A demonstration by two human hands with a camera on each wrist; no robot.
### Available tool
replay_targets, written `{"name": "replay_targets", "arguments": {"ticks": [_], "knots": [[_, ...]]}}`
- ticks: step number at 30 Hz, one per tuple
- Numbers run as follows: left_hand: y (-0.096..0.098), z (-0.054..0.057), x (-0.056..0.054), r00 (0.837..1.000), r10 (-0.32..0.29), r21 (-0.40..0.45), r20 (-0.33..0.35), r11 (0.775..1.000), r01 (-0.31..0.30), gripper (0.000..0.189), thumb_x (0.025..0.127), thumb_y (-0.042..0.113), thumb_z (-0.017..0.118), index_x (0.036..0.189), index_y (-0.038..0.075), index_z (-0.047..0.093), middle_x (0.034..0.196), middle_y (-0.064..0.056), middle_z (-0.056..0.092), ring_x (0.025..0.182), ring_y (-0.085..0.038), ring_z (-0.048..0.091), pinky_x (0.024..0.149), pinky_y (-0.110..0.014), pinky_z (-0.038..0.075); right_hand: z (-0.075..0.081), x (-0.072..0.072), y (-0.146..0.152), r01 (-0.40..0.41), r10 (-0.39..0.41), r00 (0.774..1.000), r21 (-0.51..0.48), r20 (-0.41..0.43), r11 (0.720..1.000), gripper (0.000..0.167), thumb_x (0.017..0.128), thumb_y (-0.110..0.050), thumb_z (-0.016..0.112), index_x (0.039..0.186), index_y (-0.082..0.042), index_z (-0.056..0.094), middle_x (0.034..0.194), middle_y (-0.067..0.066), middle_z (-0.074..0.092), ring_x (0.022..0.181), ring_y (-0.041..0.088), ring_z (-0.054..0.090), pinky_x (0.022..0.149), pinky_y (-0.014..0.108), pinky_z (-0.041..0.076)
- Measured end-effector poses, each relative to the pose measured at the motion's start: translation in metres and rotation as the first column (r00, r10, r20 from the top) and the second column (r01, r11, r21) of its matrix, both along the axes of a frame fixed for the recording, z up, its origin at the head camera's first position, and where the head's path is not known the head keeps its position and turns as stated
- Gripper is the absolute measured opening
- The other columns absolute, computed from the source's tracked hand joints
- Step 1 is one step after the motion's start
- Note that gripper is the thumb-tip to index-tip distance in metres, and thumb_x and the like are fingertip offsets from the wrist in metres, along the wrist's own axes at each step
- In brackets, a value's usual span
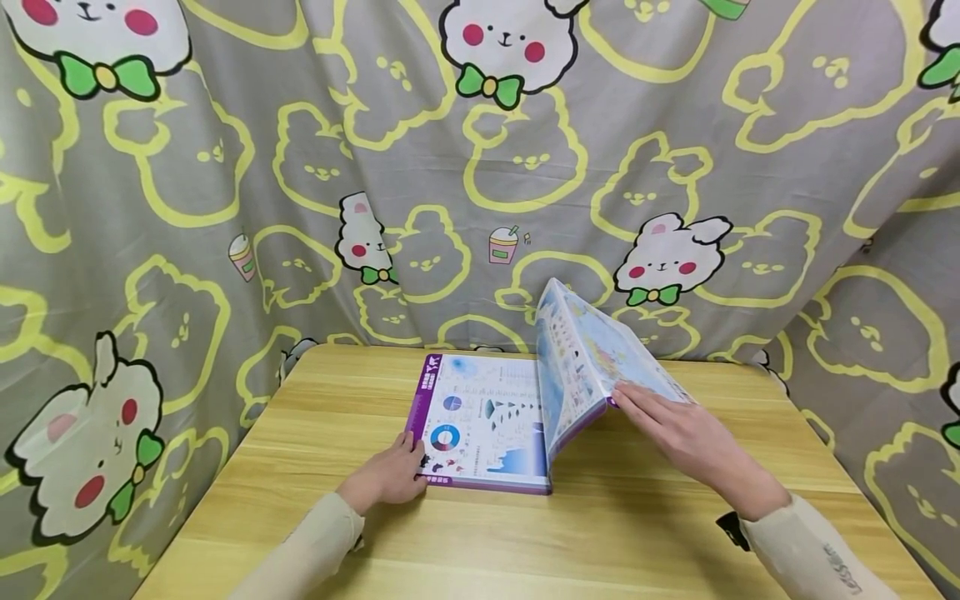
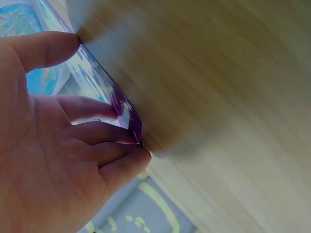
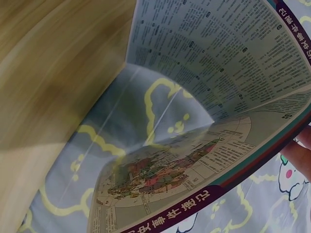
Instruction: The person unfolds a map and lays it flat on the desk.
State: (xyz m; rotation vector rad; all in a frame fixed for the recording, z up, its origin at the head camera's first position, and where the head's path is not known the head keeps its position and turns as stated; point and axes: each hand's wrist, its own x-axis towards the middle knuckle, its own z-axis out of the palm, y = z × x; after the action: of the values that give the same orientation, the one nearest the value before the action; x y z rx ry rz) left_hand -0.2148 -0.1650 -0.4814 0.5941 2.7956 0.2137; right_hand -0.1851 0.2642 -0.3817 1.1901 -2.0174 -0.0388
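A large folding map point(image 1: 480, 425) with purple borders lies on the wooden table, its left part flat and showing charts and small print. My left hand point(image 1: 393, 473) rests at its near left corner, and in the left wrist view the thumb point(image 2: 58, 47) and fingertips touch its edge. The right part, a raised panel point(image 1: 581, 350) printed with a map, stands tilted up from the table. My right hand point(image 1: 678, 433) holds this panel by its near edge. In the right wrist view, the inner pages point(image 3: 160, 170) hang spread apart, with fingers point(image 3: 297, 156) beyond the purple edge.
The wooden table point(image 1: 300, 454) extends around the map on both sides and toward me. A grey curtain point(image 1: 420, 167) with rabbit and yellow outline prints hangs right behind the table and along its sides.
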Motion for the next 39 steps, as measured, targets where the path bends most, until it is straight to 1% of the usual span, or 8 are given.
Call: {"name": "replay_targets", "arguments": {"ticks": [3, 10, 16, 21, 25, 32, 35, 39], "knots": [[-0.003, 0.000, -0.001, 1.000, 0.014, -0.001, 0.008, 1.000, -0.014, 0.067, 0.089, 0.027, 0.055, 0.138, -0.013, 0.035, 0.146, -0.035, 0.023, 0.137, -0.045, 0.020, 0.110, -0.049, 0.024, 0.000, 0.001, 0.003, 0.006, -0.006, 1.000, -0.001, -0.002, 1.000, 0.045, 0.106, -0.015, 0.020, 0.126, 0.001, 0.057, 0.126, 0.016, 0.059, 0.103, 0.029, 0.062, 0.061, 0.041, 0.055], [-0.010, -0.002, -0.003, 0.999, 0.048, 0.000, 0.019, 0.999, -0.048, 0.069, 0.087, 0.027, 0.055, 0.140, -0.013, 0.033, 0.147, -0.035, 0.020, 0.137, -0.045, 0.018, 0.111, -0.049, 0.023, 0.000, 0.003, 0.010, -0.001, 0.001, 1.000, -0.031, -0.002, 1.000, 0.044, 0.106, -0.016, 0.022, 0.125, 0.001, 0.058, 0.126, 0.015, 0.059, 0.102, 0.029, 0.063, 0.061, 0.042, 0.055], [-0.016, -0.002, -0.004, 0.998, 0.057, -0.004, 0.017, 0.998, -0.057, 0.071, 0.086, 0.026, 0.057, 0.139, -0.014, 0.032, 0.146, -0.036, 0.020, 0.137, -0.046, 0.018, 0.111, -0.050, 0.023, -0.002, 0.006, 0.014, 0.022, -0.022, 0.999, -0.017, 0.025, 1.000, 0.046, 0.106, -0.017, 0.020, 0.126, 0.001, 0.057, 0.128, 0.015, 0.058, 0.103, 0.030, 0.062, 0.064, 0.042, 0.055], [-0.020, 0.000, -0.005, 0.998, 0.060, -0.014, 0.013, 0.998, -0.060, 0.072, 0.086, 0.027, 0.057, 0.140, -0.014, 0.032, 0.146, -0.036, 0.020, 0.137, -0.046, 0.019, 0.111, -0.050, 0.023, -0.004, 0.008, 0.017, 0.026, -0.026, 0.999, -0.021, 0.024, 0.999, 0.046, 0.106, -0.017, 0.021, 0.125, 0.001, 0.059, 0.127, 0.015, 0.058, 0.102, 0.030, 0.063, 0.061, 0.042, 0.055], [-0.022, 0.002, -0.004, 0.998, 0.062, -0.001, 0.020, 0.998, -0.062, 0.071, 0.086, 0.026, 0.056, 0.140, -0.014, 0.031, 0.146, -0.037, 0.019, 0.137, -0.047, 0.018, 0.111, -0.050, 0.022, -0.006, 0.008, 0.020, 0.035, -0.035, 0.999, -0.015, 0.024, 0.999, 0.046, 0.106, -0.015, 0.019, 0.125, 0.000, 0.059, 0.126, 0.015, 0.059, 0.102, 0.029, 0.063, 0.058, 0.040, 0.055], [-0.026, 0.004, -0.005, 0.996, 0.083, 0.010, 0.036, 0.996, -0.084, 0.071, 0.086, 0.024, 0.056, 0.140, -0.014, 0.030, 0.147, -0.036, 0.017, 0.137, -0.046, 0.017, 0.111, -0.051, 0.020, -0.011, 0.012, 0.025, 0.064, -0.063, 0.996, -0.018, 0.060, 0.998, 0.048, 0.106, -0.015, 0.018, 0.125, 0.002, 0.058, 0.126, 0.016, 0.059, 0.100, 0.030, 0.063, 0.060, 0.042, 0.055], [-0.028, 0.002, -0.006, 0.995, 0.088, 0.011, 0.041, 0.996, -0.088, 0.071, 0.086, 0.024, 0.056, 0.141, -0.014, 0.030, 0.147, -0.036, 0.017, 0.137, -0.046, 0.016, 0.111, -0.051, 0.020, -0.013, 0.013, 0.027, 0.057, -0.055, 0.997, -0.040, 0.056, 0.998, 0.048, 0.106, -0.014, 0.018, 0.123, 0.002, 0.059, 0.124, 0.016, 0.060, 0.098, 0.030, 0.064, 0.058, 0.041, 0.055], [-0.030, 0.001, -0.008, 0.995, 0.091, 0.005, 0.040, 0.996, -0.091, 0.072, 0.086, 0.026, 0.056, 0.141, -0.013, 0.029, 0.148, -0.035, 0.016, 0.138, -0.045, 0.016, 0.111, -0.051, 0.021, -0.017, 0.013, 0.028, 0.025, -0.023, 0.999, -0.078, 0.026, 0.997, 0.045, 0.105, -0.011, 0.021, 0.121, 0.002, 0.061, 0.122, 0.016, 0.061, 0.094, 0.030, 0.065, 0.053, 0.039, 0.053]]}}
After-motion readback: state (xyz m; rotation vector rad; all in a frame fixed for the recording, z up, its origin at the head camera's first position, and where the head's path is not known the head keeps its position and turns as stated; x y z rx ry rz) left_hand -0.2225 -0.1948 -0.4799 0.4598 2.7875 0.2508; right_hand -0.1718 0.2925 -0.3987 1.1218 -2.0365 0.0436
